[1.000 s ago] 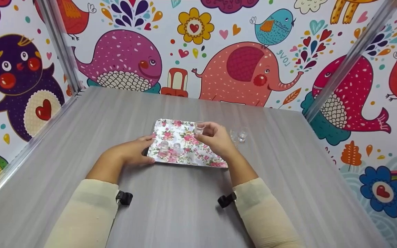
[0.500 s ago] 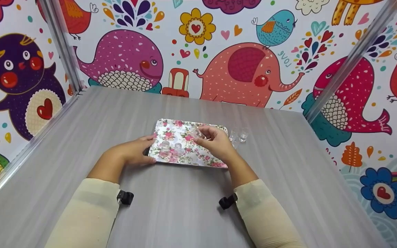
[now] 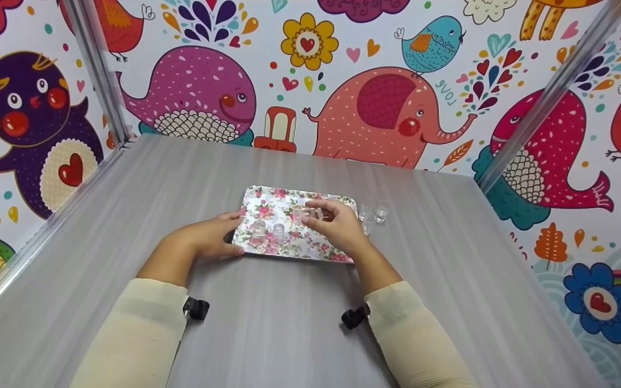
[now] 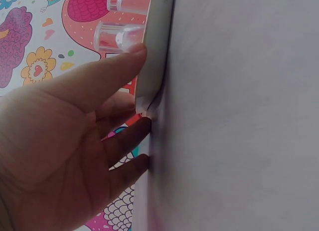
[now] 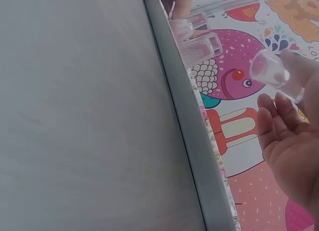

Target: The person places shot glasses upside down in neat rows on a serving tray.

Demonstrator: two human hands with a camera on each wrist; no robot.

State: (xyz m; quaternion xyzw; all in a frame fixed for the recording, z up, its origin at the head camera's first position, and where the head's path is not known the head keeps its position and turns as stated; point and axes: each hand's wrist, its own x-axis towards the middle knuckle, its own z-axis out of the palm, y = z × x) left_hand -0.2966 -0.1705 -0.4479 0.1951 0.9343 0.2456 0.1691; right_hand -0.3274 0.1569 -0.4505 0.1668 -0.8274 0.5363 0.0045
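Note:
A rectangular white tray (image 3: 289, 196) with a rose pattern lies on the grey table. My left hand (image 3: 208, 234) holds its left end, thumb (image 4: 119, 66) against the near corner and fingers around the side. Standing on the tray's near left part are two small clear shot glasses (image 3: 258, 230); the left wrist view shows one of the shot glasses (image 4: 119, 36) beside my thumb. Above the tray's middle, my right hand (image 3: 340, 223) pinches another clear shot glass (image 5: 269, 69) between thumb and fingers. It looks tilted, and my fingers partly hide it.
Just right of the tray stand a few more clear glasses (image 3: 382, 211), partly hidden by my right hand. A cartoon-printed wall (image 3: 299, 108) borders the far side of the table (image 3: 267, 323). Metal posts (image 3: 95, 70) rise at the back corners.
The right hand has moved slightly left and nearer over the tray, with the held shot glass going from about upright to tilted. My left hand has stayed at the tray's left end.

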